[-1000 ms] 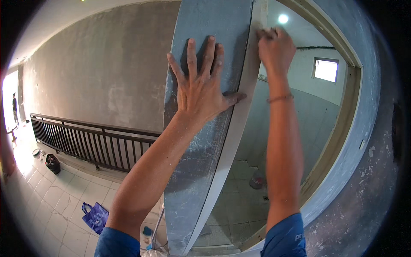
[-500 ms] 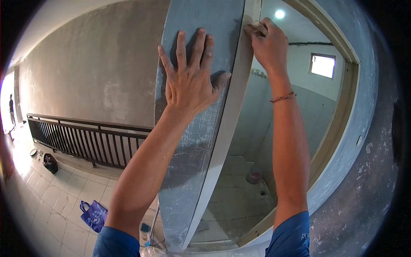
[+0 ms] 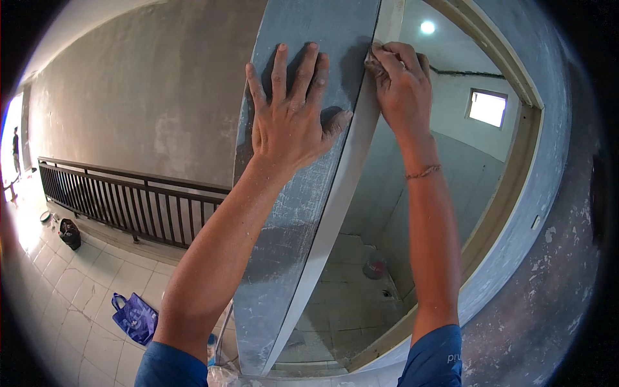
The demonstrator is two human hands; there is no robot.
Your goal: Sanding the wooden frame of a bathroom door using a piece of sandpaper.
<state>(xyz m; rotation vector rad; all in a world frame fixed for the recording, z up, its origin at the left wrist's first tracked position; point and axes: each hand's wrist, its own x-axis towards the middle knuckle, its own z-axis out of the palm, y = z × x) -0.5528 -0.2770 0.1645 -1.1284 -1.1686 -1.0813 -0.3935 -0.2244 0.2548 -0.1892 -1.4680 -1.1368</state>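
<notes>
My left hand (image 3: 290,109) lies flat against a narrow grey plastered wall face (image 3: 300,200), fingers spread and dusty, thumb pointing toward the door frame. On the frame's upper part, my right hand (image 3: 403,87) is closed in a pinch around a small folded piece (image 3: 371,60) that looks like sandpaper; the fingers hide most of it. The piece presses against the edge of the pale door frame (image 3: 351,161), where it meets the grey wall. A braided bracelet (image 3: 423,171) circles my right wrist.
Through the doorway show a tiled room with a small window (image 3: 487,108) and a bucket (image 3: 374,266). Left of the wall stand a dark railing (image 3: 129,193), a black bag (image 3: 69,234) and a blue tote bag (image 3: 135,317) on floor tiles. A distant person (image 3: 16,151) stands far left.
My right hand has shifted slightly down and left along the frame, its wrist turned, still pinching the small piece. My left hand stays flat on the wall; the whole view has shifted a little.
</notes>
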